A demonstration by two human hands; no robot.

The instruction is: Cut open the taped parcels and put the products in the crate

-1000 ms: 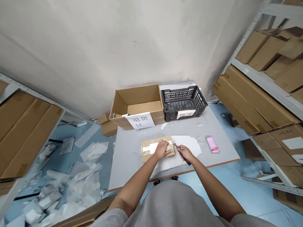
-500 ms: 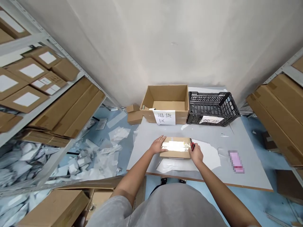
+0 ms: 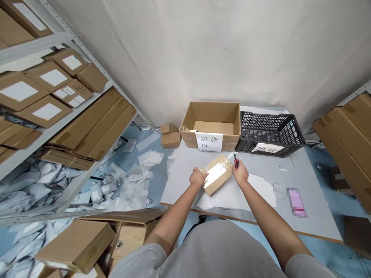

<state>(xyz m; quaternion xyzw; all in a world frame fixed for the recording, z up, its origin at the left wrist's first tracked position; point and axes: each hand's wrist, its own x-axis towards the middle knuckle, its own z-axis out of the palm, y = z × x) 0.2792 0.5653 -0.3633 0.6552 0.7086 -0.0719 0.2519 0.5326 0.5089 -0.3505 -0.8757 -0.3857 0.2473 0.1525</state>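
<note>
A small cardboard box (image 3: 218, 178) with a strip of shiny clear tape along its top is held at an angle above the table. My left hand (image 3: 197, 178) grips its left end, fingers closed around the edge. My right hand (image 3: 240, 173) is closed around a red and black utility knife (image 3: 236, 161), its tip pointing away from me, close to the box's right end. Beneath the box lies a white plastic mailer (image 3: 255, 189), spread flat on the grey table (image 3: 179, 181).
An open cardboard carton (image 3: 188, 139) with a paper sign and a black plastic crate (image 3: 272, 135) stand at the table's back. A pixelated pink item (image 3: 295, 201) lies at right. Shelves of boxes (image 3: 53, 77) rise at left; plastic wrapping (image 3: 133, 193) litters the floor.
The box has turned from lying square to me to a slant, its right end swung away from me. The knife now shows more clearly in my right hand, beside the box.
</note>
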